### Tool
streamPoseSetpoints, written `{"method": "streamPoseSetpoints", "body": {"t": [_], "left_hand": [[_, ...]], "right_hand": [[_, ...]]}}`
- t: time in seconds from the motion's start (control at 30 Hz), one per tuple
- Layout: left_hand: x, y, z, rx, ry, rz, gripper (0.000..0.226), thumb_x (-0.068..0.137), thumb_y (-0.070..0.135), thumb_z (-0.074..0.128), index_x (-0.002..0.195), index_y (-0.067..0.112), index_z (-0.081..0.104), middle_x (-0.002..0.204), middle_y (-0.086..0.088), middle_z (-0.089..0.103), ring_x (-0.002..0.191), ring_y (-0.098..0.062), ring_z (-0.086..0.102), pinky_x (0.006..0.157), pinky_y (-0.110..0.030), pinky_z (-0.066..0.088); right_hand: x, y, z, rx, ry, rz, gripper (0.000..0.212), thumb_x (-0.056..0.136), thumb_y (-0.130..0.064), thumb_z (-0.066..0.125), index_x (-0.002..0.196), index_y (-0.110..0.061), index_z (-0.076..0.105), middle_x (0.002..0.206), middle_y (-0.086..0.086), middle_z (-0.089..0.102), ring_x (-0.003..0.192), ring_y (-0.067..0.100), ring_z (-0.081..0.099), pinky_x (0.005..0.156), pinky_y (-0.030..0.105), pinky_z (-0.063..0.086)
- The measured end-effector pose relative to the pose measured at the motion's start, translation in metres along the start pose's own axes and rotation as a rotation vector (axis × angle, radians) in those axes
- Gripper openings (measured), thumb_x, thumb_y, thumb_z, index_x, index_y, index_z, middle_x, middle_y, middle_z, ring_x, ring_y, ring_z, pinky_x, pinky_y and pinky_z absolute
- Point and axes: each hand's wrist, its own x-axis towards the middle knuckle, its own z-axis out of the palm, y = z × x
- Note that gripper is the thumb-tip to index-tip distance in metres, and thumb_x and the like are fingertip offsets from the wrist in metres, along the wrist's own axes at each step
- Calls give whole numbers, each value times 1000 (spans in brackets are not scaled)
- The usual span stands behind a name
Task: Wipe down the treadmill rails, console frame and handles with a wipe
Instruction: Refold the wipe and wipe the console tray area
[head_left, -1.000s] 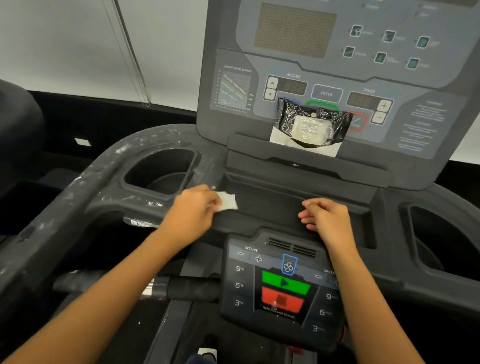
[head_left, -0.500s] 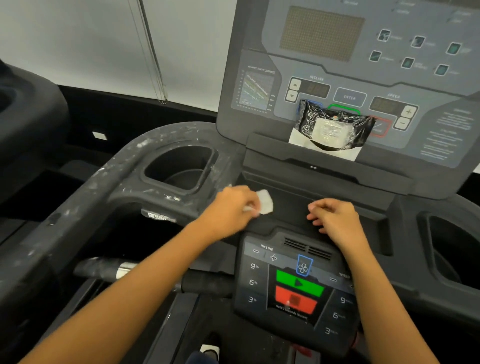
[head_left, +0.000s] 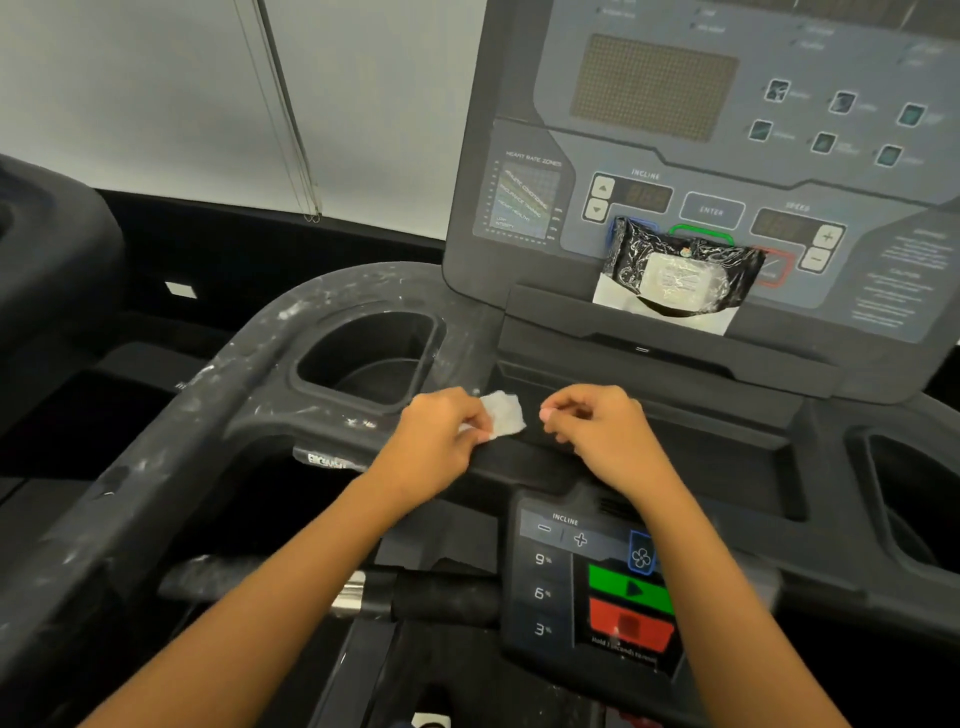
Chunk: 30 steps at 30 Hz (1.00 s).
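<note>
The left hand (head_left: 441, 441) pinches a small white crumpled wipe (head_left: 501, 413) above the dark grey treadmill console frame (head_left: 701, 441), with the right hand (head_left: 602, 436) at its 3 o'clock, fingers curled and seemingly empty, probably to unfold it for the dusty grey rail (head_left: 156, 467) at 9 o'clock.

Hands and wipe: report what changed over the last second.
The right hand moved left toward the wipe; its fingertips are now close beside it, not touching. The left hand still pinches the wipe in about the same place. The wipes pack stayed propped on the console.
</note>
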Motion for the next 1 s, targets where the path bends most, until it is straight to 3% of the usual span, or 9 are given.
{"method": "streamPoseSetpoints", "body": {"t": [0.13, 0.2, 0.33, 0.57, 0.7, 0.83, 1.0], "left_hand": [[-16, 1, 3, -48, -128, 160, 12, 76, 10, 70, 81, 20, 73, 86, 7, 66, 83, -10, 63, 78, -30, 51], [-13, -16, -11, -44, -115, 121, 11, 78, 9, 71, 81, 20, 74, 86, 7, 67, 83, -9, 63, 80, -26, 50], [12, -24, -12, 6, 2, 24, 12, 79, 7, 68, 79, 17, 74, 85, 3, 66, 84, -15, 61, 82, -35, 49], [81, -18, -2, 34, 79, -151, 16, 85, 6, 58, 83, 17, 70, 102, -6, 65, 94, -27, 60, 80, -30, 45], [29, -14, -1, 51, 44, -103, 15, 83, 5, 61, 82, 17, 70, 94, -2, 65, 91, -23, 61, 79, -28, 45], [5, -14, -2, 8, 35, -106, 14, 81, 8, 66, 76, 21, 70, 84, 9, 62, 86, -15, 60, 73, -17, 36], [78, -6, 11, 68, 125, -95, 13, 84, 6, 61, 86, 12, 72, 97, -7, 66, 92, -28, 61, 80, -35, 47]], "right_hand": [[1, -1, 1, 23, 51, 51, 12, 86, -17, 65, 77, -24, 72, 71, -4, 71, 71, 10, 66, 66, 23, 49], [-1, -4, 1, 39, 54, 66, 12, 87, -17, 64, 79, -22, 71, 73, -3, 72, 73, 11, 68, 66, 21, 50], [-2, -6, 10, 45, 96, 96, 12, 87, -15, 63, 79, -21, 71, 73, -1, 72, 74, 14, 68, 64, 20, 49], [-6, -12, 16, 58, 117, 102, 10, 87, -16, 63, 81, -16, 71, 73, 2, 72, 66, 7, 64, 65, 19, 49], [-9, -2, 13, 94, 142, 120, 12, 87, -16, 64, 78, -19, 71, 71, 0, 72, 63, 3, 64, 70, 23, 51], [-4, -3, 8, 139, 118, 133, 12, 89, -17, 63, 81, -20, 72, 75, 0, 73, 70, 9, 68, 71, 22, 53], [13, -4, 9, 65, 77, 157, 11, 89, -18, 63, 82, -17, 72, 74, 2, 73, 71, 12, 66, 66, 21, 51]]}}
